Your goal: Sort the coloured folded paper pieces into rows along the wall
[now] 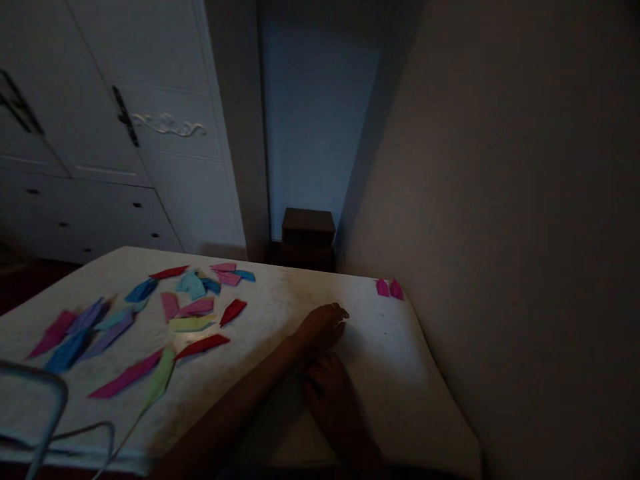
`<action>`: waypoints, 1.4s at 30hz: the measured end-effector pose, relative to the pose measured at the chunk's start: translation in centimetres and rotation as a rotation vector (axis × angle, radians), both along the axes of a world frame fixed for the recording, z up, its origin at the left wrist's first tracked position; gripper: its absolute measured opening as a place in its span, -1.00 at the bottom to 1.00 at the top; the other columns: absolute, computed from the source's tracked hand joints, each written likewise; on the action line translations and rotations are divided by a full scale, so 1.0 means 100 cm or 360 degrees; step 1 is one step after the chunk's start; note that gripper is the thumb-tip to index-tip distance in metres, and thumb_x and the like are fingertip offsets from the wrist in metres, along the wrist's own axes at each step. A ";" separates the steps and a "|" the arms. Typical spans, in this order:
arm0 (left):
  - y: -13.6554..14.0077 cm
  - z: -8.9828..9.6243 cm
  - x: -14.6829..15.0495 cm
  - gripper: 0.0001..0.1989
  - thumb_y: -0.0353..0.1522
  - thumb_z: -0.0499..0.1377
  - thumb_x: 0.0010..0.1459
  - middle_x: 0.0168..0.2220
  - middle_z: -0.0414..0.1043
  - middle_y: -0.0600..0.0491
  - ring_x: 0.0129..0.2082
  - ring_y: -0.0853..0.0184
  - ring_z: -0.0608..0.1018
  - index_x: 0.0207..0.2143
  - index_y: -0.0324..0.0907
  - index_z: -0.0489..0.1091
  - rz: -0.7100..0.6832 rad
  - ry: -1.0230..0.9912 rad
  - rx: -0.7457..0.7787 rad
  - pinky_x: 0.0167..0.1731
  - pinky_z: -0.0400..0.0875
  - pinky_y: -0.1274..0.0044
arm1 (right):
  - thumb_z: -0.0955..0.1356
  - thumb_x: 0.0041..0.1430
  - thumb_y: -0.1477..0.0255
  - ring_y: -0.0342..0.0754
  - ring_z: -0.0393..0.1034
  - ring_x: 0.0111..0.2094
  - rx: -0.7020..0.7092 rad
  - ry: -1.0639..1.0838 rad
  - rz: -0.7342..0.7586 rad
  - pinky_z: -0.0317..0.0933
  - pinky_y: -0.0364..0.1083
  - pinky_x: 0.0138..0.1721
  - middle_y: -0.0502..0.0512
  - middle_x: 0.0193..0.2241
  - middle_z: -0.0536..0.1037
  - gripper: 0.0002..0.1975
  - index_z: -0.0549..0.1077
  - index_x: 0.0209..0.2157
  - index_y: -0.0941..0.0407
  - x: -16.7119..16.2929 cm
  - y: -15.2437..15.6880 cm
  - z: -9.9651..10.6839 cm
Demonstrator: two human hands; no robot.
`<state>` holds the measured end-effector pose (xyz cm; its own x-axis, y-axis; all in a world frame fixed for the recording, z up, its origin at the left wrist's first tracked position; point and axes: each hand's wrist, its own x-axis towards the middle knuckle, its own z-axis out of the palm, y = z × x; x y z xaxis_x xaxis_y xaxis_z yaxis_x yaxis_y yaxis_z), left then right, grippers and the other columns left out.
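My left hand (323,327) is stretched over the middle of the white table (390,393). Its fingers and thumb are apart, and I see nothing between them. Just below it, my right hand (330,383) is curled closed near the tabletop; whatever its fingers may hold is hidden. Folded paper pieces lie spread to the left of both hands. Nearest are a short red piece (233,312), a longer red piece (203,346) and a yellow piece (191,324). Two small pink folded pieces (389,289) stand apart at the far right corner.
A wall (525,233) runs along the table's right side. White cabinets (185,180) stand beyond the far left edge, and a small brown box-like stand (309,223) is behind the table. Bent metal tubing (63,393) rises at the near left.
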<state>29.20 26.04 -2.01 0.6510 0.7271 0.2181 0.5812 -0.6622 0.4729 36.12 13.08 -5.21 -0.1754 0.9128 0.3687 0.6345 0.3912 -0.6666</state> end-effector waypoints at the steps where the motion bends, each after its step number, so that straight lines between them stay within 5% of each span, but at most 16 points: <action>1: -0.010 0.004 -0.014 -0.71 -0.47 0.09 0.15 -0.15 0.53 -0.04 -0.17 0.24 0.55 -0.09 -0.21 0.48 0.0021 0.0026 -0.0021 -0.12 0.42 0.47 | 0.32 0.10 0.67 0.00 0.29 -0.23 0.0002 -0.0014 0.0002 0.19 -0.03 -0.18 0.08 -0.33 0.47 -0.82 0.45 -0.39 0.11 0.000 0.000 0.000; 7: -0.067 0.013 -0.092 -0.73 -0.45 0.09 0.14 -0.22 0.56 -0.02 -0.24 0.24 0.57 -0.13 -0.19 0.50 0.0204 0.0086 -0.0119 -0.21 0.41 0.47 | 0.29 0.20 0.56 0.03 0.35 -0.21 -0.0009 0.0038 0.0119 0.26 0.02 -0.15 0.13 -0.31 0.51 -0.85 0.49 -0.33 0.10 0.006 0.001 0.004; 18: -0.129 -0.020 -0.182 -0.76 -0.44 0.04 0.18 -0.29 0.57 0.00 -0.38 0.36 0.53 -0.26 -0.20 0.52 0.0649 -0.0404 -0.0053 -0.33 0.34 0.56 | 0.30 0.19 0.24 0.11 0.43 -0.17 0.0016 0.0148 0.0114 0.32 0.14 -0.08 0.22 -0.25 0.57 -0.72 0.55 -0.26 0.10 0.015 0.009 -0.008; 32: -0.130 -0.031 -0.207 -0.74 -0.24 0.16 0.10 -0.61 0.32 0.10 -0.61 0.42 0.29 -0.36 -0.25 0.54 0.1028 -0.1297 -0.0226 -0.57 0.13 0.59 | 0.31 0.06 0.12 0.12 0.48 -0.16 -0.0329 0.0127 -0.0041 0.34 0.09 -0.06 0.21 -0.21 0.59 -0.61 0.59 -0.29 0.11 0.011 0.019 0.004; 38: -0.135 -0.029 -0.201 -0.74 -0.26 0.13 0.13 -0.63 0.26 0.13 -0.63 0.45 0.25 -0.35 -0.24 0.54 0.1030 -0.1303 -0.0255 -0.59 0.09 0.60 | 0.32 0.03 0.15 0.10 0.52 -0.25 -0.0468 0.0219 0.0109 0.38 0.03 -0.17 0.18 -0.26 0.62 -0.63 0.58 -0.29 0.11 -0.029 0.037 0.025; 42: -0.137 -0.025 -0.200 -0.72 -0.25 0.12 0.12 -0.65 0.23 0.15 -0.65 0.46 0.22 -0.33 -0.25 0.55 0.1060 -0.1311 -0.0298 -0.60 0.06 0.60 | 0.33 0.02 0.18 0.07 0.52 -0.27 -0.0361 0.0199 0.0270 0.38 0.02 -0.20 0.16 -0.29 0.63 -0.68 0.57 -0.32 0.10 -0.067 0.052 0.047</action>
<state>9.23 12.32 -4.55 -0.1852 0.9484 0.2572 0.2544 -0.2065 0.9448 29.43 18.24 -0.55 -0.2986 0.9358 0.1873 0.4804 0.3169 -0.8178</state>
